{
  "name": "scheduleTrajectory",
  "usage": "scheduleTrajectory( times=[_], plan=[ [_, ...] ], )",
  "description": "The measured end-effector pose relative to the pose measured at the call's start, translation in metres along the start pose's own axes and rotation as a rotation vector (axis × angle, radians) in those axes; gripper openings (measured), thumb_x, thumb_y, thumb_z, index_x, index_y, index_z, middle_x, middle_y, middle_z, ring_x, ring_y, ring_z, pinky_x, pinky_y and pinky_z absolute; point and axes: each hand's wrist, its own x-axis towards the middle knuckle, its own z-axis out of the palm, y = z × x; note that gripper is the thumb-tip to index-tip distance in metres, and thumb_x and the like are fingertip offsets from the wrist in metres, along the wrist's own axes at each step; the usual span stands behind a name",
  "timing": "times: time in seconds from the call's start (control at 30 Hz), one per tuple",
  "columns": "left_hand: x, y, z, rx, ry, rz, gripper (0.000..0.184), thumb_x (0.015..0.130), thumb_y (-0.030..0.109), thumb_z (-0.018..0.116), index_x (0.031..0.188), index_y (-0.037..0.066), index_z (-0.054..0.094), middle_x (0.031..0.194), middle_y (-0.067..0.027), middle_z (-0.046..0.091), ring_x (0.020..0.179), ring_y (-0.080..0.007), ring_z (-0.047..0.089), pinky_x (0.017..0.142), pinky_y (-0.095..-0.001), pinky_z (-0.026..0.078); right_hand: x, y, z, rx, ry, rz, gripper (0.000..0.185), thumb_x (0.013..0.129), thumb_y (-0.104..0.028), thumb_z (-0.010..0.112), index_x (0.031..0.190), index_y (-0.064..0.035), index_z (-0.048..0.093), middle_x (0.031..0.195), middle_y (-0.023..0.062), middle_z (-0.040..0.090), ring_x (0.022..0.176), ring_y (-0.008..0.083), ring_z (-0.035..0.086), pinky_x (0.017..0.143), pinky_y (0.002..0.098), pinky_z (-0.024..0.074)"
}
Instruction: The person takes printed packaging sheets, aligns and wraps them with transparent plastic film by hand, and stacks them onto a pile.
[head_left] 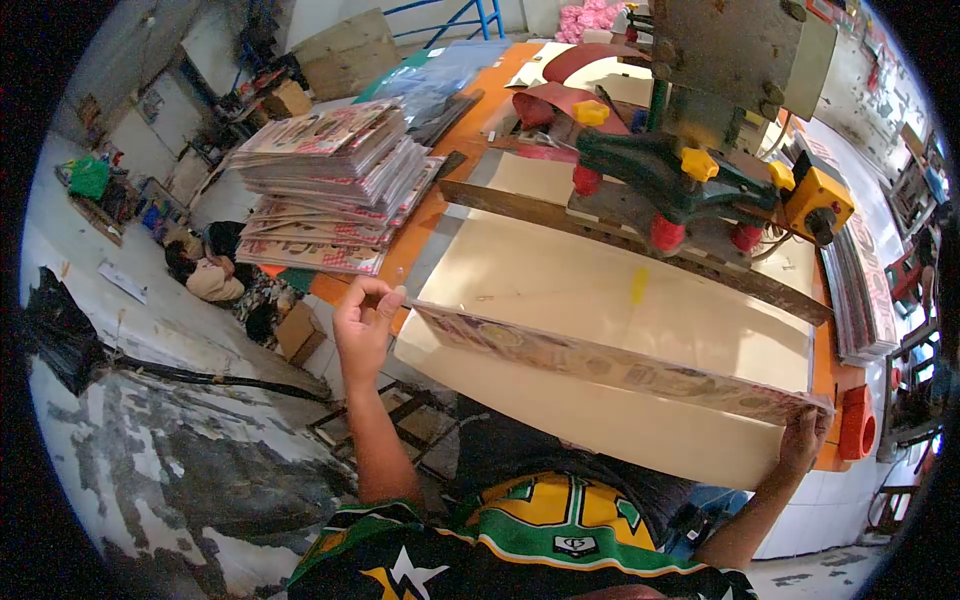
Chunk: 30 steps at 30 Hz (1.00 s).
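Observation:
A long printed sheet (600,368), seen nearly edge-on, stretches between my two hands over the cream-coloured board (560,265). My left hand (365,318) pinches its left end, thumb and forefinger pressed together, close to the stack of printed sheets (325,190). At the sheet's right end my right hand (803,438) is closed on the corner, by the board's front right edge. Beyond the sheet, a long metal bar (630,248) of the press machine (680,170) lies across the board. The machine carries yellow knobs and red cylindrical parts.
An orange table (425,228) bears the board, the stack and clear plastic sheets (440,80). Another stack (860,290) stands right of the machine. A red-orange holder (857,423) is at the right table edge. People (208,265) sit low at the left.

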Motion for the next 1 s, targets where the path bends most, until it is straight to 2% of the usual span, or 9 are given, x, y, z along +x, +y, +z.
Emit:
scheduleTrajectory(
  times=[0.1,0.17,0.33,0.5,0.6,0.73,0.83,0.9,1.0],
  plan=[
    [-0.002,0.005,-0.002,-0.017,-0.194,-0.038,0.026,0.095,0.024,0.066,0.086,0.001,0.061,0.077,-0.0015,0.062,0.078,-0.0097,0.057,0.075,-0.0251,0.046,0.002,0.000,0.002,-0.007,-0.015,-0.011,0.026,0.093,-0.031,0.069,0.099,-0.0081,0.058,0.094,0.0036,0.057,0.091,0.0218,0.057,0.084,0.0392,0.0471],
    [-0.003,0.014,0.004,0.045,-0.187,-0.023,0.031,0.096,0.028,0.066,0.084,0.000,0.061,0.076,-0.0016,0.061,0.077,-0.0095,0.057,0.074,-0.0252,0.046,0.003,-0.002,0.004,-0.049,-0.109,-0.071,0.032,0.097,-0.032,0.064,0.110,-0.0042,0.055,0.103,0.0058,0.059,0.096,0.0159,0.057,0.087,0.0320,0.0480],
    [-0.001,0.013,0.011,0.176,-0.112,-0.054,0.037,0.095,0.033,0.067,0.082,-0.001,0.063,0.078,-0.0021,0.063,0.079,-0.0089,0.059,0.075,-0.0263,0.047,0.004,0.005,-0.010,-0.065,-0.109,-0.066,0.034,0.096,-0.034,0.064,0.110,-0.0041,0.056,0.103,0.0054,0.058,0.095,0.0164,0.056,0.088,0.0330,0.0475],
    [-0.004,0.005,0.010,-0.161,-0.307,-0.167,0.026,0.094,0.025,0.069,0.094,-0.002,0.069,0.086,-0.0042,0.068,0.083,-0.0105,0.061,0.078,-0.0253,0.048,0.006,0.015,-0.025,-0.085,-0.102,-0.082,0.034,0.097,-0.035,0.064,0.110,-0.0047,0.056,0.104,0.0049,0.058,0.095,0.0166,0.056,0.088,0.0333,0.0466],
    [-0.005,0.003,0.013,-0.298,-0.278,-0.122,0.019,0.092,0.017,0.071,0.095,-0.002,0.070,0.089,-0.0060,0.070,0.086,-0.0115,0.062,0.079,-0.0237,0.048,0.006,0.012,-0.020,-0.084,-0.047,-0.089,0.034,0.097,-0.035,0.064,0.110,-0.0049,0.057,0.104,0.0046,0.059,0.096,0.0166,0.056,0.088,0.0338,0.0466],
    [-0.001,0.023,0.018,-0.246,-0.344,-0.184,0.015,0.090,0.013,0.072,0.094,-0.001,0.072,0.090,-0.0066,0.071,0.088,-0.0118,0.063,0.081,-0.0249,0.049,0.004,0.007,-0.007,-0.126,0.042,-0.076,0.029,0.093,-0.034,0.068,0.099,-0.0086,0.056,0.094,0.0032,0.057,0.088,0.0186,0.055,0.084,0.0373,0.0465],
    [0.004,0.033,0.019,-0.108,-0.338,-0.045,0.010,0.086,0.009,0.073,0.092,0.001,0.073,0.086,-0.0057,0.071,0.085,-0.0137,0.064,0.080,-0.0274,0.049,0.005,0.009,-0.013,-0.128,0.012,-0.084,0.031,0.093,-0.036,0.069,0.098,-0.0083,0.056,0.092,0.0040,0.057,0.087,0.0195,0.056,0.083,0.0378,0.0467],
    [0.011,0.043,0.014,0.212,-0.398,0.279,0.009,0.083,0.010,0.075,0.089,0.003,0.073,0.084,-0.0056,0.071,0.081,-0.0177,0.065,0.078,-0.0313,0.048,0.004,0.007,-0.010,-0.092,-0.026,-0.056,0.032,0.092,-0.036,0.069,0.098,-0.0079,0.056,0.091,0.0043,0.058,0.087,0.0200,0.056,0.082,0.0380,0.0469],
    [0.019,0.056,0.018,0.308,-0.487,0.445,0.011,0.082,0.015,0.076,0.086,0.005,0.073,0.084,-0.0054,0.071,0.080,-0.0221,0.065,0.076,-0.0348,0.047,0.002,0.005,0.000,-0.044,-0.027,-0.039,0.034,0.091,-0.037,0.070,0.098,-0.0066,0.057,0.089,0.0054,0.059,0.086,0.0213,0.056,0.080,0.0386,0.0471]
  ],
)
